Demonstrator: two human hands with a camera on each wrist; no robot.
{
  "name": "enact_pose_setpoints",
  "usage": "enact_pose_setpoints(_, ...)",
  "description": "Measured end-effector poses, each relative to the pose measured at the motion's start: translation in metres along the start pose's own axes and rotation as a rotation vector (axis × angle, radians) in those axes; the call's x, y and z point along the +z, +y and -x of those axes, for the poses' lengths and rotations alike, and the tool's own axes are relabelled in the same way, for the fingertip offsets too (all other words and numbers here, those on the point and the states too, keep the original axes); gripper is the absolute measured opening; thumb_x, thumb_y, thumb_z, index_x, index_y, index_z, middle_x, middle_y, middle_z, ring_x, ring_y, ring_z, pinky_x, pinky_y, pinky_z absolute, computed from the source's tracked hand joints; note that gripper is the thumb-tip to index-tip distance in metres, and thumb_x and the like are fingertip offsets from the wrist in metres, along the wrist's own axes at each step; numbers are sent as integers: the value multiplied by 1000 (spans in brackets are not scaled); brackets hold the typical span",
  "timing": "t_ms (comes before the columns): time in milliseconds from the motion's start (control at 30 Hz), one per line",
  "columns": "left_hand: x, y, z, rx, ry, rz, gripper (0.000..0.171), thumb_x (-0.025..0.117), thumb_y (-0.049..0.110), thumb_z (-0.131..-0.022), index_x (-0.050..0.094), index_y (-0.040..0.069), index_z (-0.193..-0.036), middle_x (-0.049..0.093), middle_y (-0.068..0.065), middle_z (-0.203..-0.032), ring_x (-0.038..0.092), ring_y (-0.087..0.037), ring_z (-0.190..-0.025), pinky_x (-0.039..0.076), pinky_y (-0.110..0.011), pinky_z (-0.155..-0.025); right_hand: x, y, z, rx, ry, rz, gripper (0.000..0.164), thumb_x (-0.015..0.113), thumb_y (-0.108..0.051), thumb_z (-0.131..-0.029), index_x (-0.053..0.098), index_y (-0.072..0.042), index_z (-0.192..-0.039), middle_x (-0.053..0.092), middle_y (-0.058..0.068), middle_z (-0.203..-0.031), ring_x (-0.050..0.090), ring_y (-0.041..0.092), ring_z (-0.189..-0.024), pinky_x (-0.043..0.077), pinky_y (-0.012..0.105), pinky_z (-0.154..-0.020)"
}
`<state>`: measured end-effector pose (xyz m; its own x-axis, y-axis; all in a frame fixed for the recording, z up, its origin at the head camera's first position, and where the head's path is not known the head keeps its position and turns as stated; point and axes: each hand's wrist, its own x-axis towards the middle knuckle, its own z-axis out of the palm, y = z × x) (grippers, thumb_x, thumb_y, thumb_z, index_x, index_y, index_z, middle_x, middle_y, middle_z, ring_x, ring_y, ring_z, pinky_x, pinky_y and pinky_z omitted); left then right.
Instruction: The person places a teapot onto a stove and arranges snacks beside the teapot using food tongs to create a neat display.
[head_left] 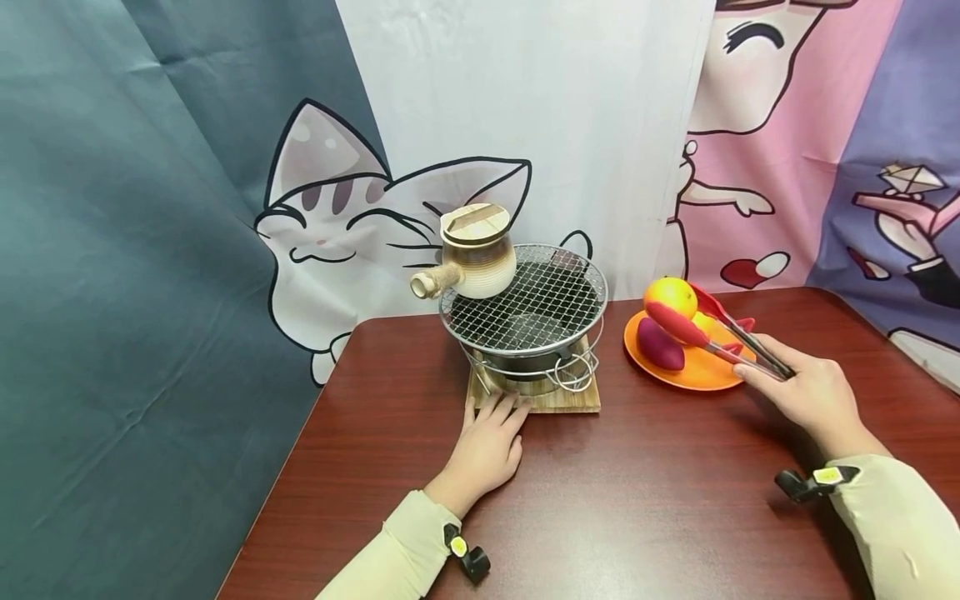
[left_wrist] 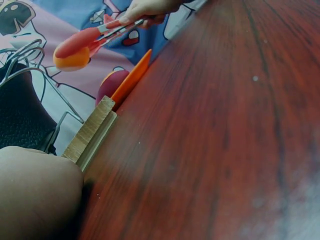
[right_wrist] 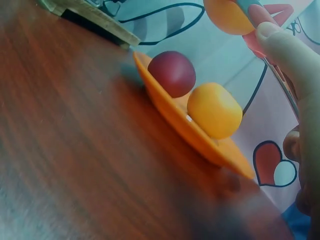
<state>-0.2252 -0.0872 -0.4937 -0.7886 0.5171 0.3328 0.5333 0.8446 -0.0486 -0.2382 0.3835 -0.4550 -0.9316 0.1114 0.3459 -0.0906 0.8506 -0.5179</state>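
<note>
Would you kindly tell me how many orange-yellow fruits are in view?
2: one fruit held in the tongs above the plate, and another fruit on the plate beside the purple item. More could be hidden behind these.

seemingly a staged set: cartoon-printed cloth backdrop behind a wood-grain table

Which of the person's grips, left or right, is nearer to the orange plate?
Right. The right grip holds the tongs at the right of the orange plate; the left grip is farther, to its left, at the wooden board.
</note>
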Motion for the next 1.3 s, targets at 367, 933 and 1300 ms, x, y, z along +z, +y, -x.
enact_pose_setpoints(367,-3,1,0,5,-7,-2,54,58,26,-94,52,22,-148,52,-2,-150,43,-30,-141,31,-68,-108,-9,-11,-9,-6,-19,1,78,70,-58,-87,48,-20,-151,58,38,-125,51,50,-104,44,65,-78)
enact_pose_setpoints(933,0,0,1,9,15,-5,55,58,26,-94,52,23,-149,50,-2,-151,43,-30,-141,31,-68,-108,-19,-33,-24,-58,-5,17,70,69,-59,-87,55,-24,-146,66,29,-118,54,45,-100,42,54,-73)
enact_pose_setpoints(1300,2,0,2,17,33,1,56,59,26,-93,52,22,-148,49,-3,-152,44,-31,-139,32,-69,-107,-26,-55,-39,-116,-18,77,72,69,-61,-86,57,-22,-145,64,32,-119,56,48,-97,44,57,-74)
